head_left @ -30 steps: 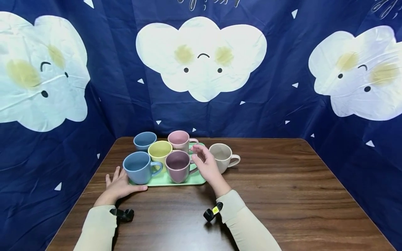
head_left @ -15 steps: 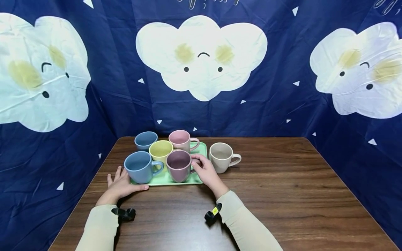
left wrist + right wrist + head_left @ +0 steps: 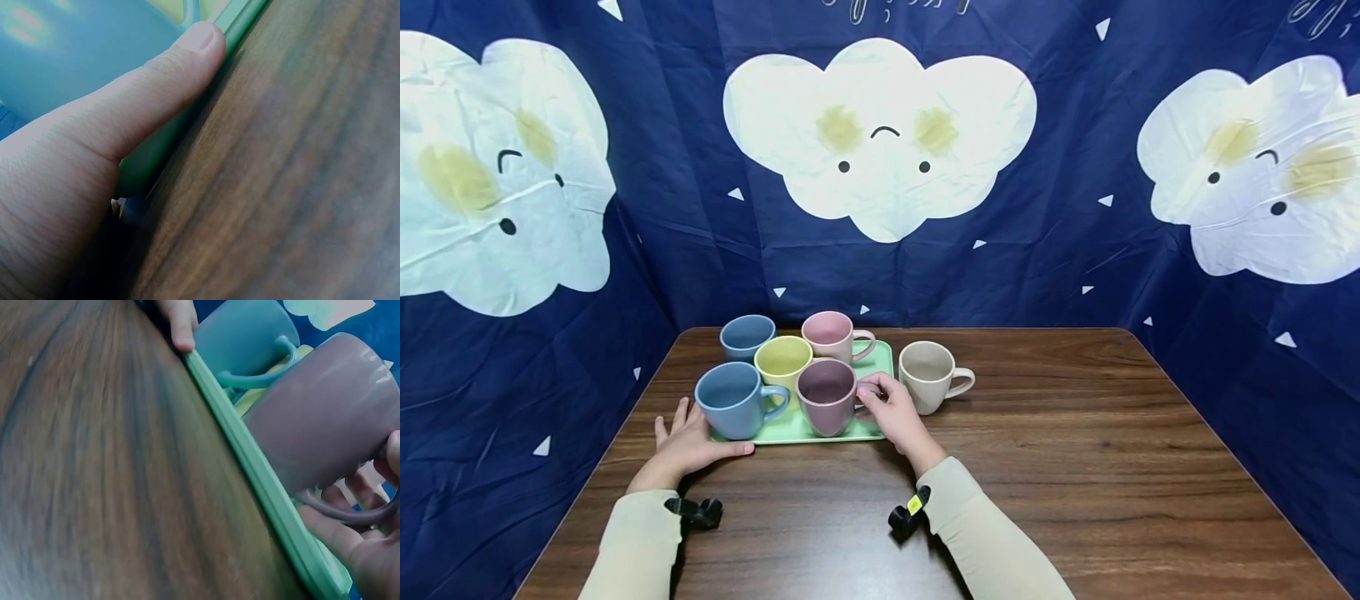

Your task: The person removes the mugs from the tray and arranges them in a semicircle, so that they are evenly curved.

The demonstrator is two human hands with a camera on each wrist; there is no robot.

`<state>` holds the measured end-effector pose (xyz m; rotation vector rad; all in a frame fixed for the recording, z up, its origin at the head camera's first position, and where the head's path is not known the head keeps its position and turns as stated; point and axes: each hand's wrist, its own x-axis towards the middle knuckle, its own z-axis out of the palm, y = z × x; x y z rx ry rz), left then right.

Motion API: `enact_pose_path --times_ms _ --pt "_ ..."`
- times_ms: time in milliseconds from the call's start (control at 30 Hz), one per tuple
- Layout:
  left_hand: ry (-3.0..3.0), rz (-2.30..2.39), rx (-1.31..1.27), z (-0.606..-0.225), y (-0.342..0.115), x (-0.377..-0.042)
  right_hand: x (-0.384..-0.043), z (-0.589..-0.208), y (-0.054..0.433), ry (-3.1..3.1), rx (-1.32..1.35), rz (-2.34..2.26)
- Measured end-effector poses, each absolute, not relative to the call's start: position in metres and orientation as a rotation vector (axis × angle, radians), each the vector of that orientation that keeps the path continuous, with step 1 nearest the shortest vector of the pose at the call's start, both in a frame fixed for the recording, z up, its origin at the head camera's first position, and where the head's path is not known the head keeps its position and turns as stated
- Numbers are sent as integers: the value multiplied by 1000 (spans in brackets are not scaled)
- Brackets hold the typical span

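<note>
My right hand holds the handle of a dusty-purple mug between its fingers and thumb. This mug stands upright near the front of a light green tray. In the right wrist view, curled fingers surround the handle, close over the tray's edge. My left hand is spread at the tray's front left corner, beside a blue mug. Its straight thumb lies along the tray's front edge in the left wrist view. The left fingertips are partly hidden behind the blue mug.
A yellow mug stands behind the purple one, with a pink mug and a second blue mug at the back. To the tray's right, a beige mug sits on the wooden table. A dark blue curtain hangs behind.
My right hand has come down from above the tray's right side and taken hold of the purple mug's handle. The left hand and the mugs have stayed in place.
</note>
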<state>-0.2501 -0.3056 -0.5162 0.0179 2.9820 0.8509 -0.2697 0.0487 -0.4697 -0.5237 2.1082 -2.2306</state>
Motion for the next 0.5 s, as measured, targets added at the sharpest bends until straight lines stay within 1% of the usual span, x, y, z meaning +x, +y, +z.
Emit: enact_pose_path --times_ms 267,500 --pt "2968 797 4 -508 -302 -247 -284 -489 44 2014 -381 -2316" --pt "2964 820 8 -508 -302 -247 -282 -479 45 2056 -357 -2346"
